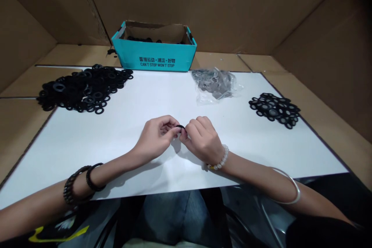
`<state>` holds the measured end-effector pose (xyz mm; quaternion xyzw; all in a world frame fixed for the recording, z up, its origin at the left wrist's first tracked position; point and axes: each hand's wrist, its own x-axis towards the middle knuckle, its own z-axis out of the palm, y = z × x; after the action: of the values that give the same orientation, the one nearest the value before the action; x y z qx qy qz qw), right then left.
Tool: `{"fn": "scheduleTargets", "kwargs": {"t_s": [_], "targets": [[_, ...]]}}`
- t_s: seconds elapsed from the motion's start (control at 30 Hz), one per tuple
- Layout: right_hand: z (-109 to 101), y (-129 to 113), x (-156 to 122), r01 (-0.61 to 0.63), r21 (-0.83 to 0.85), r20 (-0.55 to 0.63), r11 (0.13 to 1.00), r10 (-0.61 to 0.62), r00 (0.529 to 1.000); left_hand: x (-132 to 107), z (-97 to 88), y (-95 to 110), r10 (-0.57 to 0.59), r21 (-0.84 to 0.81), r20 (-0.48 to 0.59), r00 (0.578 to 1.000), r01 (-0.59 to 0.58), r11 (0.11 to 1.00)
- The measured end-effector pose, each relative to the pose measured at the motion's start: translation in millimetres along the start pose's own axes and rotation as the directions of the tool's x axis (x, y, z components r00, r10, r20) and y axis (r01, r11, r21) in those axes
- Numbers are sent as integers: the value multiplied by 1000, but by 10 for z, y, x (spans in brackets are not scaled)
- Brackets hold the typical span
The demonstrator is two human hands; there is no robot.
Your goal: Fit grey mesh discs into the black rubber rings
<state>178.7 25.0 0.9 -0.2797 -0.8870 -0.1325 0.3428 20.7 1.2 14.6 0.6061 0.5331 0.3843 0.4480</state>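
Between my two hands, just above the white board, is a black rubber ring (180, 126), seen nearly edge-on. My left hand (158, 136) pinches it between thumb and fingers from the left. From the other side my right hand (202, 138) grips it with thumb and curled fingers. Whether anything sits inside the ring is hidden by the fingers. A large heap of black rings (84, 87) lies at the far left. Over at the right is a smaller pile of black rings with grey centres (274, 109). A clear plastic bag of grey discs (216, 83) rests beyond my right hand.
A turquoise open box (157, 56) with black pieces inside stands at the back. The white board (116, 186) lies on cardboard, and cardboard walls (232, 11) enclose the back and both sides.
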Motion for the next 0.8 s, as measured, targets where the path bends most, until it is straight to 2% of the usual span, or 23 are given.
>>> {"fn": "scheduleTargets", "kwargs": {"t_s": [0.17,0.23,0.4,0.57,0.67,0.73,0.8], "targets": [[-2,14,8,87,-110,-19,990,-90,996,11,2,3,6,17,5,1000,-6,1000],[-8,14,17,74,-98,-25,992,-77,997,10,4,-4,11,27,21,1000,-12,1000],[-30,16,46,-8,67,-41,998,10,999,6,9,-24,-11,-5,62,998,11,1000],[-39,24,28,-99,254,48,962,90,995,14,-3,-28,-68,-58,59,996,72,996],[-52,21,10,-220,429,136,876,178,975,15,-15,1,-105,-144,50,993,111,983],[-66,21,6,-352,545,241,761,260,935,11,-26,36,-132,-202,43,990,138,970],[-77,30,10,-473,638,356,608,312,881,6,-40,78,-158,-245,39,987,162,956]]}}
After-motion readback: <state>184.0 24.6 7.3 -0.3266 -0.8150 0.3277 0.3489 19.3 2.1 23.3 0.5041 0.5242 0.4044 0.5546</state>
